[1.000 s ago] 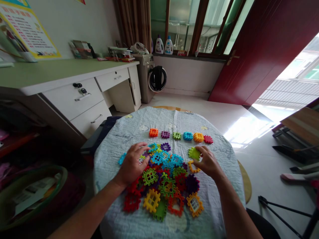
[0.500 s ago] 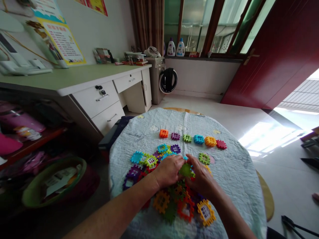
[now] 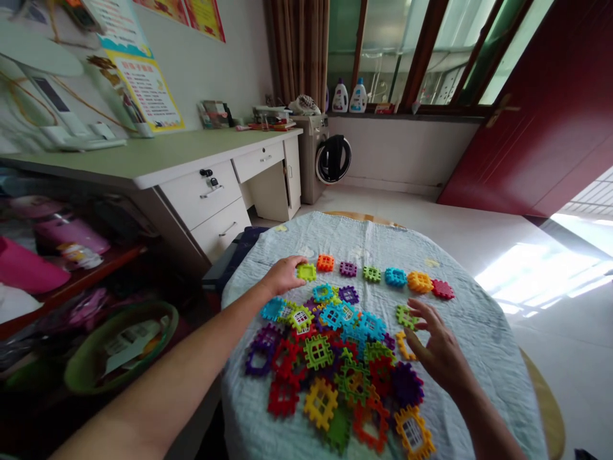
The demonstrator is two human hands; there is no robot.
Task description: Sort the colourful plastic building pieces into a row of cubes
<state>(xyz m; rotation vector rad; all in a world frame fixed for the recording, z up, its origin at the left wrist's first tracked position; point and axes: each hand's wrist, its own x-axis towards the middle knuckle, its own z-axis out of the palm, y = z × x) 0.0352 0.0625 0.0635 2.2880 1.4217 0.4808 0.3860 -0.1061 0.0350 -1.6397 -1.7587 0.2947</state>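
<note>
My left hand (image 3: 283, 276) pinches the edge of a yellow-green interlocking block (image 3: 307, 272) at the left end of a row. Beside it in that row lie an orange block (image 3: 325, 262), a purple block (image 3: 348, 268), a green block (image 3: 371, 274), a blue block (image 3: 395, 276), a yellow-orange block (image 3: 420, 282) and a red block (image 3: 443, 289). My right hand (image 3: 443, 351) is open, fingers apart, over the right side of the table. Its fingertips are close to a loose green piece (image 3: 405, 317); whether they touch is unclear.
A heap of toothed square pieces (image 3: 318, 352) in mixed colours spreads across the near half of the round cloth-covered table (image 3: 483, 383). To the left are a green-topped desk (image 3: 191, 150) and a basket (image 3: 76, 370). A washing machine (image 3: 311, 153) stands beyond.
My hands were together over the heap around a green piece. They have parted: the left went to the row's left end with a yellow-green block, the right moved rightward and opened.
</note>
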